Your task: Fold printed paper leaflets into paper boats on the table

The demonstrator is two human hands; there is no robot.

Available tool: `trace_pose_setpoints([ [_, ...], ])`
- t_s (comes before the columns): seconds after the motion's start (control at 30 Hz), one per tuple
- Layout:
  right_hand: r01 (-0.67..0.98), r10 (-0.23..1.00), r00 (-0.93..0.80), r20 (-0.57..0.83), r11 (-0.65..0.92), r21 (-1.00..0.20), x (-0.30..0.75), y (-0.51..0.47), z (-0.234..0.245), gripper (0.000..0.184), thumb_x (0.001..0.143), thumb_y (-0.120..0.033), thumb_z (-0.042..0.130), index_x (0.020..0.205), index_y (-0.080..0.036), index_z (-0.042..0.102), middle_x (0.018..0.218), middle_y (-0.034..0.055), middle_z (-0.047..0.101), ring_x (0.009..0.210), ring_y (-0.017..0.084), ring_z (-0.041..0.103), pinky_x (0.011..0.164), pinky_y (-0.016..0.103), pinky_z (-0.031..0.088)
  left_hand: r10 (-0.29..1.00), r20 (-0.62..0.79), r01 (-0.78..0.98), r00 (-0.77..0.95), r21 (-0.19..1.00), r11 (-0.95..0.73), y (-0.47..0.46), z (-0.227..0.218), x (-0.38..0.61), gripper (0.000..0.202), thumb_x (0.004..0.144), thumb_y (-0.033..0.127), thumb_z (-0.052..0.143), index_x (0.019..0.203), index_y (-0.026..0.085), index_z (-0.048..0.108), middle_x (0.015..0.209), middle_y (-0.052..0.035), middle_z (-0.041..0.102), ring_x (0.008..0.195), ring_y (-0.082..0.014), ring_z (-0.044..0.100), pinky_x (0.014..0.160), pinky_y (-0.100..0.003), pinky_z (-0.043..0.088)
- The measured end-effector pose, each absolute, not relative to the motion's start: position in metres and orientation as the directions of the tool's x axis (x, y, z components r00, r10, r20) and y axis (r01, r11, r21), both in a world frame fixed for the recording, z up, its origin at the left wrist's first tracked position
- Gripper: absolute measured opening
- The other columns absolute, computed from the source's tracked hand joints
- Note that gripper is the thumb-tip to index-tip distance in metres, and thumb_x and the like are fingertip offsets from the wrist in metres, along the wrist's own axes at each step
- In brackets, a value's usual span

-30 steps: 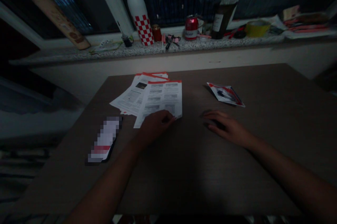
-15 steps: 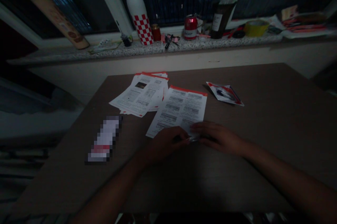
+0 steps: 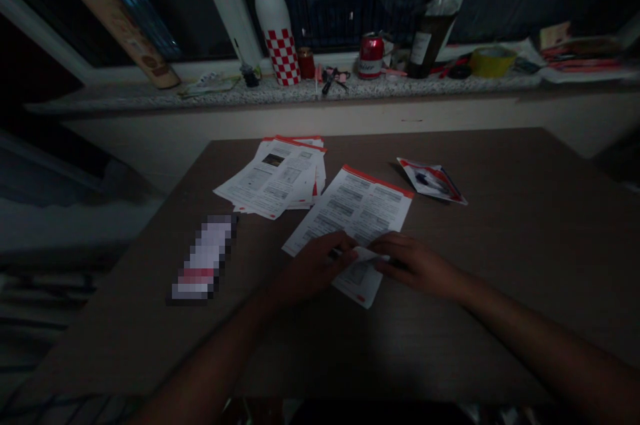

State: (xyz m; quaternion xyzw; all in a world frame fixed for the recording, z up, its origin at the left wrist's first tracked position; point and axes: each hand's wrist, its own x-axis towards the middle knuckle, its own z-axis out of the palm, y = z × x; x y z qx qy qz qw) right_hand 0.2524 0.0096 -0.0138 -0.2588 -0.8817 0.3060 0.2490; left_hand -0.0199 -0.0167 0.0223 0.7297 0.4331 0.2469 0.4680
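Observation:
A printed sheet of paper (image 3: 357, 208) with a red top edge lies in front of me. My left hand (image 3: 327, 260) pinches it from the left, thumb and fingers together. From the right, my right hand (image 3: 417, 266) grips the same sheet with bent fingers. Between both hands the paper is raised in a small crease, and its lower end sticks out below them towards me. A pile of similar printed sheets (image 3: 275, 175) is fanned out just beyond, to the left.
A phone with a blurred screen (image 3: 207, 255) lies left on the brown table (image 3: 465, 345). A small red and white packet (image 3: 433, 182) lies at the back right. On the windowsill stand a checkered bottle (image 3: 280, 32), a red can (image 3: 371, 55) and a dark bottle (image 3: 423, 45).
The sheet has turned clockwise, and its lower end now shows below my hands. The crease between my fingers is larger. The whole view has shifted slightly.

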Motion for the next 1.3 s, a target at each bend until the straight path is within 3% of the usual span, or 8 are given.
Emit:
trace_pose_setpoints([
  [0.1, 0.304, 0.622, -0.72, 0.309, 0.683, -0.664, 0.25, 0.01, -0.015, 0.02, 0.108, -0.027, 0.057, 0.12, -0.021, 0.073, 0.114, 0.0115, 0.075, 0.108, 0.024, 0.07, 0.092, 0.04, 0.059, 0.872, 0.0, 0.479, 0.49, 0.835, -0.269, -0.02, 0.028, -0.027, 0.019, 0.101, 0.043, 0.067, 0.109, 0.027, 0.067, 0.122, -0.0024, 0.072, 0.112, -0.0232, 0.068, 0.099, -0.039, 0.055],
  [0.2, 0.334, 0.688, -0.673, 0.271, 0.609, -0.719, 0.251, 0.011, -0.015, 0.021, 0.108, -0.028, 0.055, 0.117, -0.021, 0.073, 0.108, 0.0096, 0.077, 0.101, 0.022, 0.073, 0.088, 0.038, 0.06, 0.912, 0.096, 0.626, 0.4, 0.698, -0.348, -0.021, 0.031, -0.051, 0.048, 0.088, 0.045, 0.082, 0.129, 0.031, 0.063, 0.137, -0.0044, 0.066, 0.125, -0.0288, 0.064, 0.106, -0.047, 0.053],
  [0.43, 0.415, 0.815, -0.564, 0.135, 0.421, -0.806, 0.26, 0.012, -0.018, 0.027, 0.108, -0.038, 0.054, 0.121, -0.023, 0.072, 0.1, 0.0062, 0.079, 0.093, 0.023, 0.076, 0.079, 0.036, 0.063, 0.986, 0.108, 0.845, 0.129, 0.507, -0.166, -0.022, 0.014, -0.114, 0.077, 0.075, 0.056, 0.089, 0.137, 0.021, 0.062, 0.141, -0.0166, 0.064, 0.129, -0.0408, 0.062, 0.105, -0.059, 0.054],
  [0.67, 0.465, 0.827, -0.538, 0.163, 0.452, -0.761, 0.261, 0.011, -0.017, 0.028, 0.108, -0.041, 0.053, 0.114, -0.024, 0.074, 0.097, 0.0061, 0.08, 0.082, 0.023, 0.076, 0.072, 0.034, 0.063, 0.998, -0.052, 0.789, 0.017, 0.613, 0.018, -0.018, 0.01, -0.107, 0.044, 0.095, 0.053, 0.065, 0.127, 0.023, 0.07, 0.125, -0.0107, 0.076, 0.111, -0.0334, 0.072, 0.095, -0.051, 0.059],
  [0.83, 0.455, 0.761, -0.602, 0.242, 0.576, -0.679, 0.261, 0.01, -0.014, 0.025, 0.109, -0.037, 0.053, 0.11, -0.022, 0.073, 0.097, 0.0078, 0.078, 0.087, 0.022, 0.076, 0.076, 0.033, 0.061, 0.998, -0.056, 0.749, -0.003, 0.662, 0.039, -0.011, 0.01, -0.104, 0.029, 0.097, 0.043, 0.061, 0.116, 0.023, 0.074, 0.113, -0.0073, 0.08, 0.104, -0.029, 0.075, 0.09, -0.043, 0.059],
  [0.93, 0.447, 0.724, -0.627, 0.287, 0.636, -0.629, 0.263, 0.01, -0.011, 0.023, 0.11, -0.034, 0.052, 0.112, -0.021, 0.072, 0.099, 0.0084, 0.079, 0.09, 0.022, 0.077, 0.079, 0.033, 0.06, 0.999, -0.049, 0.751, -0.002, 0.659, 0.033, -0.011, 0.01, -0.104, 0.026, 0.096, 0.039, 0.063, 0.115, 0.024, 0.073, 0.113, -0.0061, 0.08, 0.102, -0.028, 0.075, 0.088, -0.041, 0.059],
  [1.07, 0.497, 0.732, -0.618, 0.285, 0.645, -0.58, 0.266, 0.009, -0.008, 0.026, 0.11, -0.035, 0.05, 0.098, -0.022, 0.07, 0.083, 0.0049, 0.077, 0.071, 0.019, 0.075, 0.062, 0.028, 0.056, 0.999, -0.043, 0.777, 0.005, 0.629, 0.023, -0.013, 0.01, -0.103, 0.024, 0.097, 0.036, 0.061, 0.114, 0.025, 0.073, 0.11, -0.0053, 0.08, 0.099, -0.0281, 0.074, 0.085, -0.042, 0.059],
  [1.3, 0.531, 0.741, -0.601, 0.3, 0.65, -0.543, 0.273, 0.011, -0.006, 0.027, 0.11, -0.034, 0.05, 0.097, -0.022, 0.07, 0.081, 0.0035, 0.077, 0.069, 0.018, 0.075, 0.063, 0.027, 0.057, 1.0, -0.022, 0.822, -0.008, 0.57, 0.019, -0.015, 0.006, -0.106, 0.028, 0.099, 0.039, 0.059, 0.119, 0.026, 0.073, 0.114, -0.0063, 0.079, 0.102, -0.0295, 0.073, 0.088, -0.044, 0.058],
])
